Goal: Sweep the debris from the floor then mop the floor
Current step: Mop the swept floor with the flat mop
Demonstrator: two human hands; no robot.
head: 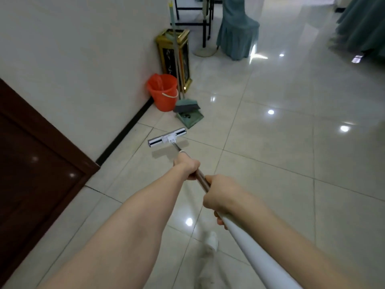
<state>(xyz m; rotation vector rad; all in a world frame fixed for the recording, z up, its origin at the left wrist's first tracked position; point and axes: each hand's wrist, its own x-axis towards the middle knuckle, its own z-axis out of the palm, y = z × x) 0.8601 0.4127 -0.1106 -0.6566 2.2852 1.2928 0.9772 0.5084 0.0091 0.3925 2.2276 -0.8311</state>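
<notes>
Hidden inside the left hand (186,166) and right hand (220,197): two stretches of the mop (166,139) pole. White upper end of the pole cut off by the bottom edge, both forearms likewise. Blurred below the hands: a white shoe (211,240) and the leg by it. Dark mark in the dustpan (190,118) too small to tell. Markings on the bin (174,55) smeared, unreadable. Chair (237,32) cut off at the top edge, cloth (362,24) at top and right, door (31,174) at the left. Bucket (163,94) bottom out of sight.
</notes>
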